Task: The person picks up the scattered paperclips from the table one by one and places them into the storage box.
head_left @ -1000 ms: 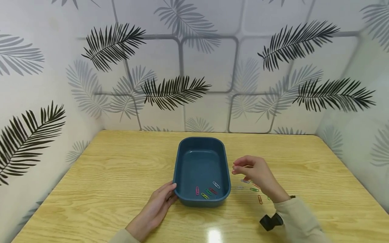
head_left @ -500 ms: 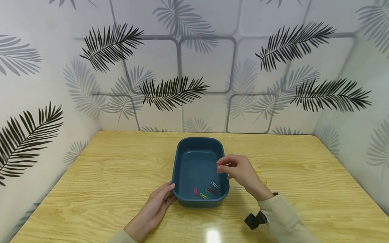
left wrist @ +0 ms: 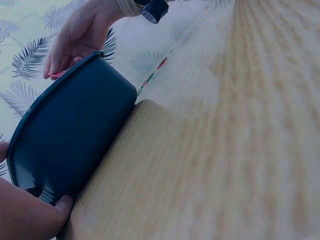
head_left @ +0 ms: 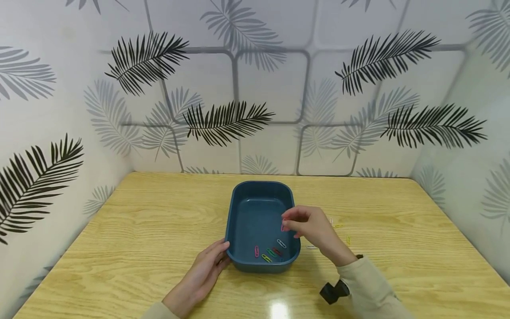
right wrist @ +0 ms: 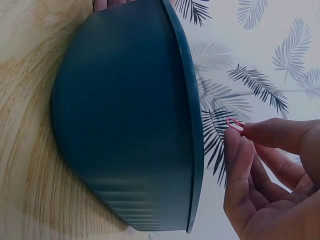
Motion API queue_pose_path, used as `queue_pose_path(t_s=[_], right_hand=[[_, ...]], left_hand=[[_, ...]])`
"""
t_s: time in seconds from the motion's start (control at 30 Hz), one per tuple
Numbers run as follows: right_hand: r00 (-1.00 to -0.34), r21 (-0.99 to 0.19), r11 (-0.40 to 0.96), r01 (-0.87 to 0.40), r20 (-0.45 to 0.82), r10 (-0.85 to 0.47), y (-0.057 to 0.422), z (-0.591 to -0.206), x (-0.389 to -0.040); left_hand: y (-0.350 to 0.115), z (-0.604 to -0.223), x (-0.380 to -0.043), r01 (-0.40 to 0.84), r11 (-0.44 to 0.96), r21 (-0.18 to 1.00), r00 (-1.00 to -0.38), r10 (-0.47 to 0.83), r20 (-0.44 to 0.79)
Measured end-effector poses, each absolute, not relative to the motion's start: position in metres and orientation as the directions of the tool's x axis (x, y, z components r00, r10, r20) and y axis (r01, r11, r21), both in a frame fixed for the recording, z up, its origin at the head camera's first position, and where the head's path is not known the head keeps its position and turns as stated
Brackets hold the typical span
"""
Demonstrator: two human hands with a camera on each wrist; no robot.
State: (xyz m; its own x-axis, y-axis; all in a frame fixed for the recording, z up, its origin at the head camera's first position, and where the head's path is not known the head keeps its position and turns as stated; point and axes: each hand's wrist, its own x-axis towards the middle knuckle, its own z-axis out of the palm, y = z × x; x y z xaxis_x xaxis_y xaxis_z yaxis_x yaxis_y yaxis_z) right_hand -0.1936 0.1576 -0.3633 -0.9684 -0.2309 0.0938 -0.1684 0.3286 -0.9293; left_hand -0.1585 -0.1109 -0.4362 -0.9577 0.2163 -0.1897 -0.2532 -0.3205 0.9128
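A slim, bright pink paper clip [head_left: 283, 227] of bent wire hangs just right of the frame's centre, pinched between the nearly meeting thumb and forefinger of the right hand [head_left: 310, 225], over the right part of the blue tray [head_left: 259, 217]. The tray's rim runs near its right; the tray floor spreads to its left. Its long axis runs nearly top to bottom; in the right wrist view its rounded end points upper left. The left hand [head_left: 206, 271], thumb on the rim, grips the tray's lower-left corner.

my head view from above the near edge, facing forward and down, tray [head_left: 255, 221] whole in it, my two wrist views low and close, tipped sideways, facing the far wall [head_left: 275, 146], sharing the tray's near side and the right hand [head_left: 312, 225]
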Motion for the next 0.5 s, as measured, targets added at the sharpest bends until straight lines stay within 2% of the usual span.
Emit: queue_pose_path(t_s=[0.5], right_hand=[[-0.966,-0.927,0.322,-0.191,0.119,-0.23,0.1567,-0.3644,-0.1938]], left_hand=[[-0.1108,-0.4356,-0.1587,-0.244,-0.33,0.912,-0.96,0.217,-0.179]])
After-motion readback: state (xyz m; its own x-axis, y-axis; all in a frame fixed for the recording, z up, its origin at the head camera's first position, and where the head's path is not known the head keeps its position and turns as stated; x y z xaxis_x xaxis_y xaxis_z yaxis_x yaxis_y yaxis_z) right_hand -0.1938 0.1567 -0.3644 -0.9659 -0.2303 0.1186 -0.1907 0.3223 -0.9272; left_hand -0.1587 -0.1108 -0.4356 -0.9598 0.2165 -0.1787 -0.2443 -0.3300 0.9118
